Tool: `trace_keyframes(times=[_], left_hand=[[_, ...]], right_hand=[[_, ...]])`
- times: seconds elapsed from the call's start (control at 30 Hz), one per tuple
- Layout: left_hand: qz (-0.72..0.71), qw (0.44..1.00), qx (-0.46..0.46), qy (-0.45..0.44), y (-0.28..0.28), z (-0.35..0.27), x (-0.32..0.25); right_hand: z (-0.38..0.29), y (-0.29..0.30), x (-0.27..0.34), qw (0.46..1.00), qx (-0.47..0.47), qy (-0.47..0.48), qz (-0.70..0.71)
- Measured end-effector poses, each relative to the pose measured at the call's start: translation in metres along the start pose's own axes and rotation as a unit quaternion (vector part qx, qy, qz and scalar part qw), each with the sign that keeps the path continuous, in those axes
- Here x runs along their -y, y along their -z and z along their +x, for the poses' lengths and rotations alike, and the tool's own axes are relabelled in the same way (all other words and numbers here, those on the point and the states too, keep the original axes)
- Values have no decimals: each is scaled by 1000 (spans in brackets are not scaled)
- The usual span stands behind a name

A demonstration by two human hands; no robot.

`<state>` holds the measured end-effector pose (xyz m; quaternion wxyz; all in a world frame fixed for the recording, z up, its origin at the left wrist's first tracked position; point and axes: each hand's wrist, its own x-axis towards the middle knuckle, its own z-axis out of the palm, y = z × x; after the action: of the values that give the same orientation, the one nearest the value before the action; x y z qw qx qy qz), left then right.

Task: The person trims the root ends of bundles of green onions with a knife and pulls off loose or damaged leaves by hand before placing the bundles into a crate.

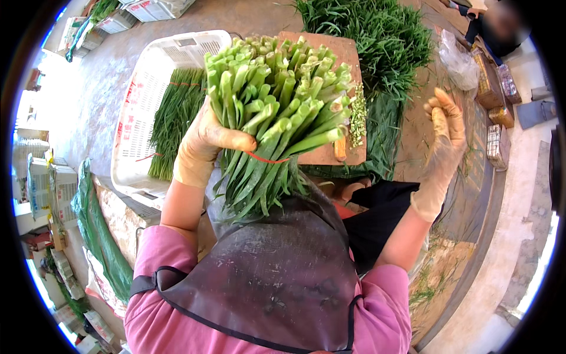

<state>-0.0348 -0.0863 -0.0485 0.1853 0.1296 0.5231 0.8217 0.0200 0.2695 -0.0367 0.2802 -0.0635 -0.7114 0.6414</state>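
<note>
A thick bundle of green leafy stalks (274,115), its cut ends facing up and a red band around it, is gripped by my left hand (212,137) in a pale thin glove. My right hand (446,128), gloved too, is raised off to the right with nothing in it, fingers partly bent and apart. Behind the bundle lies a wooden board (318,155) with small chopped green bits (358,115) along its right side. The orange handle of a tool (340,149) shows on the board; the rest of the tool is hidden by the stalks.
At the left, a white plastic basket (128,163) holds banded green bundles (181,119). Loose greens (376,40) are heaped beyond the board, near a green sheet (384,132). A clear plastic bag (457,62) and boxes (488,84) lie at right. Another person (495,31) is at the upper right.
</note>
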Motion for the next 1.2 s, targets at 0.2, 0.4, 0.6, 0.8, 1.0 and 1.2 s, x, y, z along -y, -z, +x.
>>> trace_keyframes(times=[0.2,0.4,0.6,0.8,1.0,1.2], left_hand=[[3,999,47,-12,-16,-5,-6],[19,1000,16,-2,-29,-5,-3],[96,994,46,-20,-27,-3,9],[89,994,56,-15,-31,1,11],[109,993,37,-13,-26,-7,16],[58,997,48,24,-8,-8,18]], right_hand=[[-14,-60,94,857,219,417,-211],[-3,-63,120,808,359,366,-290],[1,-40,118,953,213,195,-91],[-16,-48,100,864,313,272,-287],[-9,-46,105,834,233,377,-330],[90,126,96,942,-238,164,-174]])
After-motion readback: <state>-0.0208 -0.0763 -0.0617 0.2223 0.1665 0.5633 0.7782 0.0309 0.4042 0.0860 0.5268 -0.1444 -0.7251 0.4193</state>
